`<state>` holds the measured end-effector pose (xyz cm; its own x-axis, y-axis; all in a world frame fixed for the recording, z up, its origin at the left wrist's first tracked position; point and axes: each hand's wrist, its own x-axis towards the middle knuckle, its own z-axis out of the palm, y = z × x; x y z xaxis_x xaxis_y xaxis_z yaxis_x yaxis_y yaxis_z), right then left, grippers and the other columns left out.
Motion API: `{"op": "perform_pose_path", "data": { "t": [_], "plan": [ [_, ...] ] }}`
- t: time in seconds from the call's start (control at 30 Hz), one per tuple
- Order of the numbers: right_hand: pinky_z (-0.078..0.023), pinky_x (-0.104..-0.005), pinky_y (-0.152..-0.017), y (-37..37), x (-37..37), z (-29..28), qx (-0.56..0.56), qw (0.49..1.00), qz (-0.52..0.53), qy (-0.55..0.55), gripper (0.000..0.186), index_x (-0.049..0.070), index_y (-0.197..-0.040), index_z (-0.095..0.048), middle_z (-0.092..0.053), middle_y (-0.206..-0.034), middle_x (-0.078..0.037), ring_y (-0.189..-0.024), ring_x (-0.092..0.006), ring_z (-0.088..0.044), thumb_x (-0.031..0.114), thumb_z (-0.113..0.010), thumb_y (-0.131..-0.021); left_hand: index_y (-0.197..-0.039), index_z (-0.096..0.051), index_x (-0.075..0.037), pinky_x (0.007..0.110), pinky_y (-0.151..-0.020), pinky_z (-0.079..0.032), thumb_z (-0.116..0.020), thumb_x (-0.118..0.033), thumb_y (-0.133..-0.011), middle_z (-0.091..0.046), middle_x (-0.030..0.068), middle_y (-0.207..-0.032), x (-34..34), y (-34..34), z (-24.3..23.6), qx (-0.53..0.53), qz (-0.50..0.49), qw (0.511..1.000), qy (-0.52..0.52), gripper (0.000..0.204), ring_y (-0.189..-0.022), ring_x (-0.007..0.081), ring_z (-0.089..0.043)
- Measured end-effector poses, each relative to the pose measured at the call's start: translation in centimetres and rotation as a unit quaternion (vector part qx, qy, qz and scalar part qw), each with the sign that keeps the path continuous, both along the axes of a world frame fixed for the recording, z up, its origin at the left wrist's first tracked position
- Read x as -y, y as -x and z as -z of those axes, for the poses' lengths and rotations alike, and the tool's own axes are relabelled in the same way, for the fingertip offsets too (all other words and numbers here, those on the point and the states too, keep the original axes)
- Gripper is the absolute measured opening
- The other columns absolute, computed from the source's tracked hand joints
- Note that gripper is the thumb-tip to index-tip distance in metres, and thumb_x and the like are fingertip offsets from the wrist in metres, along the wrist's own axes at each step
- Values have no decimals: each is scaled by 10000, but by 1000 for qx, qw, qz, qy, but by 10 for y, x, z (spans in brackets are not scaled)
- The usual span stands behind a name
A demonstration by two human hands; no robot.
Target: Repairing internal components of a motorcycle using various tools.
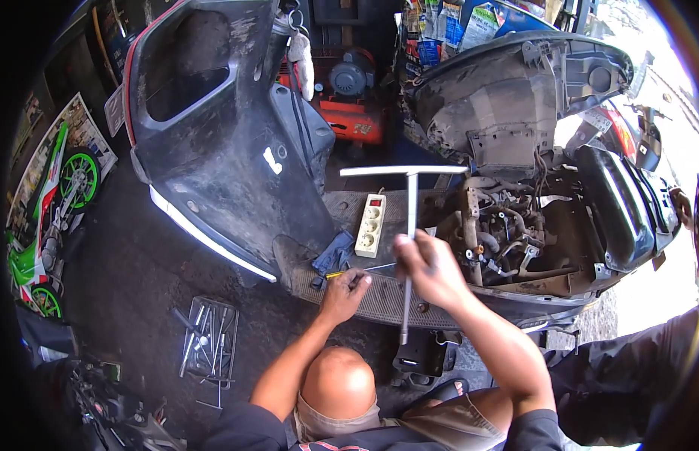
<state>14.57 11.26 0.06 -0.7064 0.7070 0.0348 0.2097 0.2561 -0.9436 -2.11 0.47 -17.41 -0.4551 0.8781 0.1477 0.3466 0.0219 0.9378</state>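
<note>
My right hand (433,272) is wrapped round the shaft of a T-handle socket wrench (412,203), raised over the scooter's footboard. The wrench's crossbar is at the far end, and its socket end points back toward me. My left hand (345,296) is at the footboard's near edge, fingers curled at a screwdriver (334,276) with a yellow and dark handle. Its thin shaft points right, toward the wrench. A crumpled dark blue cloth (334,252) lies just beyond that hand. Right of the wrench, the scooter's engine (507,225) is exposed inside the open body.
On the footboard (432,201) rests a white power strip (371,225). A metal tray (227,357) of wrenches is on the floor at left. The raised seat bucket (500,105) leans behind the engine; a red compressor (349,113) stands farther back. Another person's hand (682,209) touches the tail.
</note>
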Motion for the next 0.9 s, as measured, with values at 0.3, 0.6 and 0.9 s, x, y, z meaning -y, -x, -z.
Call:
{"op": "perform_pose_path", "data": {
  "t": [0.3,0.6,0.9],
  "plan": [
    [-541,-451,-908,102,-134,191,189,968,162,18,488,-63,-1022,-716,-731,-992,-268,-1017,-405,-709,403,-575,-1004,-992,-711,21,399,-747,-542,-657,-277,-963,-743,164,-870,71,5,58,-2,-77,994,82,305,-828,265,-727],
    [-530,-488,-1003,120,-144,177,334,916,221,-10,407,-1,-1169,-721,-677,-1253,-259,-1201,-407,-644,321,-633,-937,-1025,-716,4,393,-706,-561,-654,-244,-958,-745,142,-854,107,10,70,31,-120,987,99,265,-750,250,-720],
    [-544,-454,-1001,105,-130,188,361,917,161,-50,300,-2,-1110,-743,-686,-1234,-255,-1195,-401,-650,173,-618,-901,-1006,-720,-2,380,-736,-566,-660,-223,-950,-744,144,-844,74,8,55,0,-80,993,87,236,-785,251,-727]
  ]
}}
